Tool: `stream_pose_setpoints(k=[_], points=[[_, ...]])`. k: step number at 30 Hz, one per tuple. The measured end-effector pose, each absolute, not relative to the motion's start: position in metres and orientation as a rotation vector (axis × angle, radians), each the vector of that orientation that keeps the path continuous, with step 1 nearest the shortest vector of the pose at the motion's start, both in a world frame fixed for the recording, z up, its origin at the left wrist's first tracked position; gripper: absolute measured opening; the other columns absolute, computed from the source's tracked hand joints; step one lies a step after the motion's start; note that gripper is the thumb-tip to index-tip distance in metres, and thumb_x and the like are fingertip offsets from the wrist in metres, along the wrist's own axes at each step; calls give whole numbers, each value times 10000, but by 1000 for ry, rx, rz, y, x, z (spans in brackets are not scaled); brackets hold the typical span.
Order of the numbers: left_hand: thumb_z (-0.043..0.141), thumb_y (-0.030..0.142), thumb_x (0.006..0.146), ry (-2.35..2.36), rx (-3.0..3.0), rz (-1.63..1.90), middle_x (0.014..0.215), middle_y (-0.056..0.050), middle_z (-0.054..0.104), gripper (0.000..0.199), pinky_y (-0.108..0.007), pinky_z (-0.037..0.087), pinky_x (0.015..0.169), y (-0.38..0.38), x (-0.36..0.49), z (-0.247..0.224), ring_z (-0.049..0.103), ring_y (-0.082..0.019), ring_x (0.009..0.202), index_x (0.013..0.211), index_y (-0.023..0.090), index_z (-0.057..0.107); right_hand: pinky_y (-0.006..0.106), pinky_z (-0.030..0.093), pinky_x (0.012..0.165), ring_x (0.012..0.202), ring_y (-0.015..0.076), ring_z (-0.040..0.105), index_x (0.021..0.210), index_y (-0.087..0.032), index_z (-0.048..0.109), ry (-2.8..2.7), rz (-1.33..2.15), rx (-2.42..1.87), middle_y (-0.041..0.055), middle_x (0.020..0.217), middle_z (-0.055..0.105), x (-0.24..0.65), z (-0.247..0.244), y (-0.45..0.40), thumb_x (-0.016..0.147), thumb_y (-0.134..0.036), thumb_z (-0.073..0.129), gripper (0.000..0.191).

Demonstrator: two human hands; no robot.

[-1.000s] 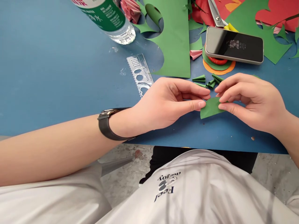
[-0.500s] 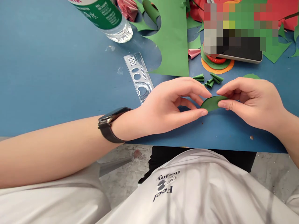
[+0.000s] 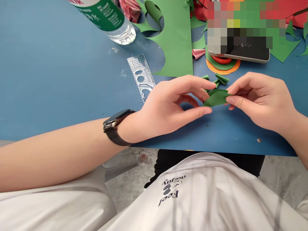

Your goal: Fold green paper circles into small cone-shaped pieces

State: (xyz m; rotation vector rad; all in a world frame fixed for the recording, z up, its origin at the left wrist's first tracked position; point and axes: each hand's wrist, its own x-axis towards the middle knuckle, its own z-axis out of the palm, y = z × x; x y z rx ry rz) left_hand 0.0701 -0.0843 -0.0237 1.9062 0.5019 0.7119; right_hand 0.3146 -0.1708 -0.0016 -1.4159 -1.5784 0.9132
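A small piece of green paper (image 3: 216, 98) with a curved edge is held just above the blue table, between my two hands. My right hand (image 3: 262, 98) pinches its right end between thumb and fingers. Around its left end is my left hand (image 3: 178, 104), thumb and fingers spread apart; whether a fingertip touches the paper I cannot tell. Just behind the paper lie several small rolled green paper pieces (image 3: 221, 79), partly hidden by my left fingers. A black watch is on my left wrist.
A clear plastic stencil ruler (image 3: 140, 73) lies left of my left hand. Behind it are a water bottle (image 3: 108, 19) and a large cut green sheet (image 3: 178, 41). A dark device (image 3: 252, 49), partly pixelated, rests on round paper pieces (image 3: 234, 68). A pink paper cone (image 3: 198, 53) lies nearby.
My right fingers have closed on the green paper's right end, and the paper has tilted and shifted slightly left. My left hand stays spread and has moved up a little.
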Motion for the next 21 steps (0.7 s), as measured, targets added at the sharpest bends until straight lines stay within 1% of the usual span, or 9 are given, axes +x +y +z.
stream_pose_setpoints(k=[2, 4, 5, 6, 8, 12, 14, 17, 21], points=[[850, 280, 900, 548, 1970, 745, 1057, -20, 818, 364, -352, 632, 760, -83, 70, -22, 743, -195, 916, 1251, 304, 755, 360, 695, 788, 919, 203, 778, 894, -268, 707, -1604, 901, -1387, 12, 1029, 791, 317, -4, -169, 925, -243, 763, 68], [829, 304, 914, 528, 2103, 761, 1002, -16, 828, 238, -393, 601, 787, -81, 71, -20, 725, -217, 921, 1147, 320, 782, 418, 673, 916, 1126, 240, 742, 907, -275, 697, -1735, 783, -1357, 41, 1211, 769, 320, -4, -168, 947, -248, 735, 62], [808, 313, 926, 513, 2181, 760, 962, -13, 828, 162, -411, 594, 828, -80, 71, -18, 715, -224, 918, 1086, 321, 791, 450, 648, 970, 1167, 250, 716, 908, -275, 692, -1831, 679, -1349, 51, 1240, 756, 321, -4, -167, 955, -246, 728, 66], [783, 317, 939, 500, 2255, 749, 925, -13, 826, 99, -427, 589, 880, -79, 71, -17, 709, -228, 913, 1037, 318, 797, 471, 625, 992, 1154, 252, 703, 909, -275, 688, -1926, 570, -1339, 54, 1227, 754, 322, -3, -166, 959, -245, 728, 71], [735, 315, 961, 469, 2362, 703, 909, -17, 826, 71, -439, 576, 964, -76, 70, -15, 705, -227, 914, 986, 311, 801, 465, 604, 949, 1048, 241, 696, 905, -278, 675, -2068, 428, -1304, 44, 1120, 769, 324, -1, -165, 968, -218, 712, 94], [686, 266, 988, 301, 2474, 673, 993, -18, 838, 125, -411, 573, 991, -72, 67, -16, 703, -233, 995, 1010, 325, 795, 376, 593, 806, 910, 200, 705, 914, -271, 647, -2136, 456, -1229, 16, 955, 772, 324, 0, -164, 957, -59, 618, 218], [652, 225, 1010, 229, 2525, 682, 1069, -14, 835, 167, -413, 574, 1005, -72, 66, -17, 699, -234, 1042, 1032, 329, 781, 355, 593, 804, 913, 187, 702, 959, -255, 657, -2174, 390, -1189, 12, 948, 760, 325, -3, -163, 934, -1, 595, 262], [623, 170, 1028, 169, 2616, 706, 1180, -15, 820, 219, -431, 569, 1035, -72, 66, -18, 687, -245, 1133, 1105, 331, 750, 355, 597, 814, 958, 188, 687, 1020, -242, 675, -2270, 265, -1101, 22, 1009, 736, 328, -9, -162, 933, 14, 573, 289], [682, 184, 1014, 123, 2721, 705, 1230, -28, 810, 233, -476, 562, 1069, -71, 67, -19, 686, -266, 1131, 1214, 304, 694, 396, 595, 835, 958, 210, 645, 994, -222, 684, -2350, 248, -1070, 59, 1022, 701, 328, -12, -162, 963, -41, 581, 210]])
